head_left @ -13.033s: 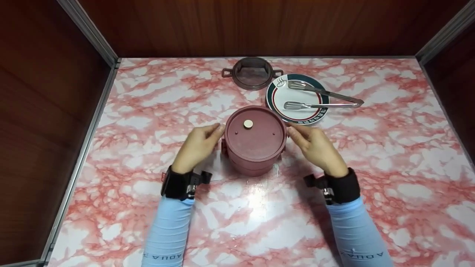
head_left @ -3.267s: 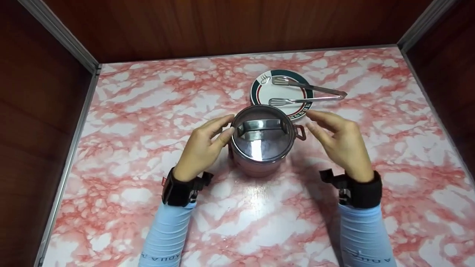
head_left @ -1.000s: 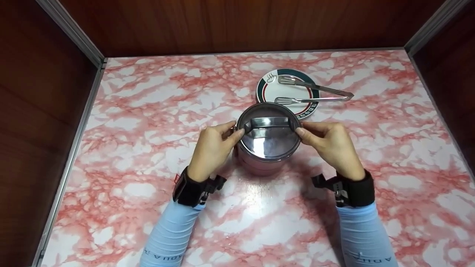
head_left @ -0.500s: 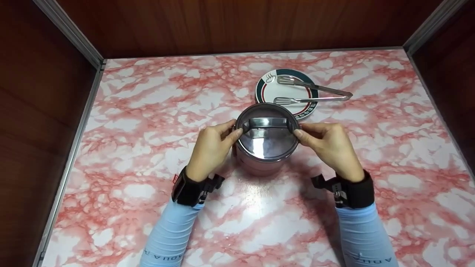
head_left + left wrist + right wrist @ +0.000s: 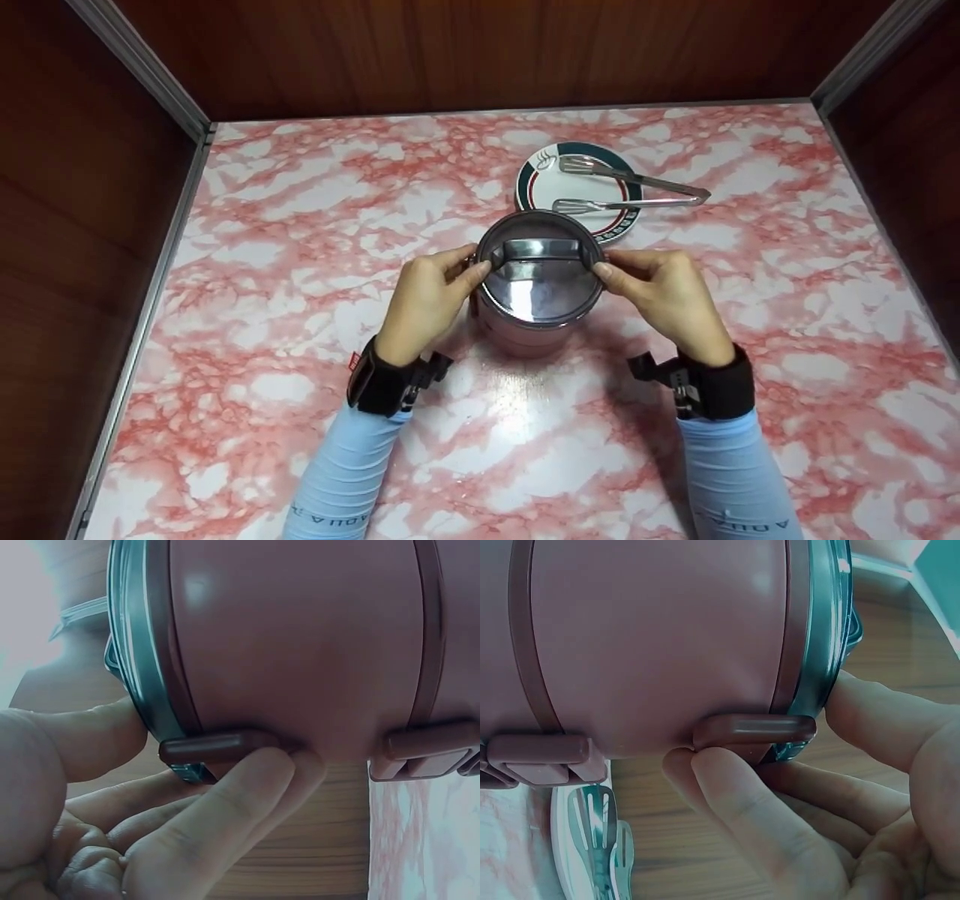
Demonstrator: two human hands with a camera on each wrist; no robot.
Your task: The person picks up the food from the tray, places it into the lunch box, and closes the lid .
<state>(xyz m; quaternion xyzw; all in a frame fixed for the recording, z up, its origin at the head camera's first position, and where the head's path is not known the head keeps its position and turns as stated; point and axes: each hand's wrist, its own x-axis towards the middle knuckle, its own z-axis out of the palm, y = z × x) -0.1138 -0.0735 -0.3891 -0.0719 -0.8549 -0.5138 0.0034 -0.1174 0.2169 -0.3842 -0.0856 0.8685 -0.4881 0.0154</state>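
Note:
A dusky-red stacked lunch box stands upright at the middle of the table, topped by a smoky see-through lid with a bail-like top handle. My left hand pinches the lid's left side, thumb at the rim. In the left wrist view, its fingers touch the lower end of a brown side clasp lying along the wall. On the other side my right hand pinches likewise, with fingertips at the matching clasp. Lower on the body, another clasp shows in the right wrist view.
Behind the lunch box sits a plate with a green band, partly covered by the box. Metal tongs lie spread across it, their hinge end beyond the rim. Dark wood panels border the marbled table.
The lid stood behind the box at first; now it is on top. The right clasp stuck outward 3.3 seconds ago, my right hand apart from it. Over the last second, hardly anything moves.

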